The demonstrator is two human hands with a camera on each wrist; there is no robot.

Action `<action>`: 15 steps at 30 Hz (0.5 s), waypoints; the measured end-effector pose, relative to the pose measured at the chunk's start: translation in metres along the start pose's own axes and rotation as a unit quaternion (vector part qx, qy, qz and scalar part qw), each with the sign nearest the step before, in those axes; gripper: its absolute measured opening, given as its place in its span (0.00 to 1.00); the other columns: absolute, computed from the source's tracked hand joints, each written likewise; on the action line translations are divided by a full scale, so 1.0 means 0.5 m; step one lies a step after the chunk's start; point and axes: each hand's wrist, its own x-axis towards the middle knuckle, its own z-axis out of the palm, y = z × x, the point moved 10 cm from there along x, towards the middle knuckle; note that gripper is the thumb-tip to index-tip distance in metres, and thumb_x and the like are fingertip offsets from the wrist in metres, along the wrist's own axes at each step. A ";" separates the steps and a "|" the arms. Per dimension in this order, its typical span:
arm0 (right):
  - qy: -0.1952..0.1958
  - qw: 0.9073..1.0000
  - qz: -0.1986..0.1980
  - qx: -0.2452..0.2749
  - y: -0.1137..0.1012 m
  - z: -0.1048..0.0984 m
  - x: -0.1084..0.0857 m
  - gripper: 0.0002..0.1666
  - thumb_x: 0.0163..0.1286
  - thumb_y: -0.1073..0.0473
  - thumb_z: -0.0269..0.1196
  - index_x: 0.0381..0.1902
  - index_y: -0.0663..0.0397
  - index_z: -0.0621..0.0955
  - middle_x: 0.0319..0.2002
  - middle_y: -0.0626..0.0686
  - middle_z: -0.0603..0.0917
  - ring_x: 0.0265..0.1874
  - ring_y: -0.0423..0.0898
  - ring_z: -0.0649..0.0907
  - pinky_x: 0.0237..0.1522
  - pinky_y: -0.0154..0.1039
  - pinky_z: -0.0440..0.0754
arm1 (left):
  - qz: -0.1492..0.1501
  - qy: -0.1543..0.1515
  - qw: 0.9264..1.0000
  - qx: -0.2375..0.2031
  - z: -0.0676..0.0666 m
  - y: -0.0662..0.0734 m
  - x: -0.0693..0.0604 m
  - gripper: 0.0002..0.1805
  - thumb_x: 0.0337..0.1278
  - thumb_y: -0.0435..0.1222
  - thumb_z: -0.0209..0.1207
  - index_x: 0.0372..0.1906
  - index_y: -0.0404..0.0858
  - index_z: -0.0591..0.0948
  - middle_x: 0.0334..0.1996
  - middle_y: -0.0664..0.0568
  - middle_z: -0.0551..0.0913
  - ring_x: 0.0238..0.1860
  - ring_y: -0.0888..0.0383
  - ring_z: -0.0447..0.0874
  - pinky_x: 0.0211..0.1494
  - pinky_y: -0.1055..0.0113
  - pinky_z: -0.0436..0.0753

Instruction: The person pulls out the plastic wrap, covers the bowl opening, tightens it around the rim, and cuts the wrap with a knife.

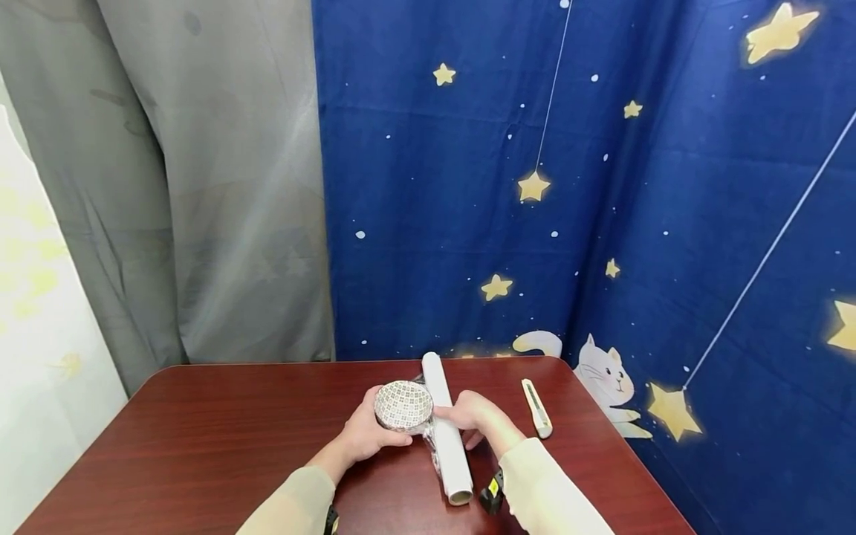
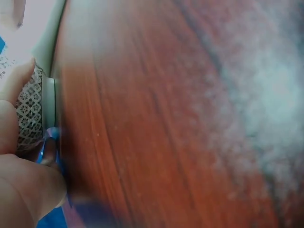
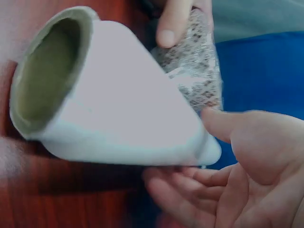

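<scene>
A round bowl (image 1: 404, 406) with a small brown-and-white pattern is held in my left hand (image 1: 364, 432), the thumb along its near side. Clear film glints over the bowl's side (image 3: 197, 78) in the right wrist view. Just right of it, a long white roll of plastic wrap (image 1: 446, 446) lies on the table, its hollow core facing me. My right hand (image 1: 478, 416) straddles the roll, thumb over it toward the bowl and fingers on the far right side. Crumpled clear film (image 1: 429, 437) lies between bowl and roll.
A white utility knife (image 1: 537, 409) lies on the dark red wooden table (image 1: 200, 446), right of my right hand. Behind the table hang a grey curtain (image 1: 241, 186) and a blue star-patterned curtain (image 1: 435, 186).
</scene>
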 end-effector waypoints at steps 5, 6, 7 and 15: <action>-0.007 0.998 0.019 0.056 0.009 0.005 0.006 0.28 0.77 0.43 0.71 0.44 0.66 0.80 0.32 0.59 0.83 0.21 0.50 0.86 0.25 0.44 0.90 | 0.000 0.017 0.998 0.059 -0.025 -0.007 0.000 0.63 0.28 0.43 0.90 0.77 0.39 0.69 0.62 0.41 0.87 0.61 0.42 0.84 0.66 0.39 0.78; -0.006 0.998 0.020 0.060 0.009 0.005 0.006 0.29 0.76 0.44 0.72 0.45 0.67 0.80 0.33 0.59 0.83 0.22 0.51 0.87 0.26 0.44 0.90 | 0.002 0.018 0.998 0.053 -0.029 -0.008 0.000 0.63 0.28 0.42 0.90 0.77 0.39 0.69 0.62 0.41 0.87 0.61 0.42 0.84 0.67 0.40 0.78; -0.006 0.998 0.019 0.063 0.008 0.004 0.006 0.29 0.75 0.44 0.73 0.47 0.68 0.79 0.33 0.59 0.83 0.22 0.52 0.87 0.26 0.45 0.91 | 0.005 0.017 0.999 0.043 -0.031 -0.010 0.000 0.63 0.28 0.41 0.90 0.77 0.38 0.69 0.62 0.41 0.87 0.61 0.43 0.84 0.68 0.41 0.78; 0.012 0.999 -0.008 0.036 -0.006 0.002 0.008 0.23 0.68 0.50 0.73 0.40 0.66 0.79 0.32 0.60 0.84 0.24 0.54 0.89 0.25 0.50 0.91 | 0.010 -0.009 0.999 -0.034 -0.036 -0.027 -0.003 0.63 0.27 0.32 0.90 0.77 0.35 0.69 0.64 0.43 0.85 0.64 0.48 0.81 0.74 0.48 0.74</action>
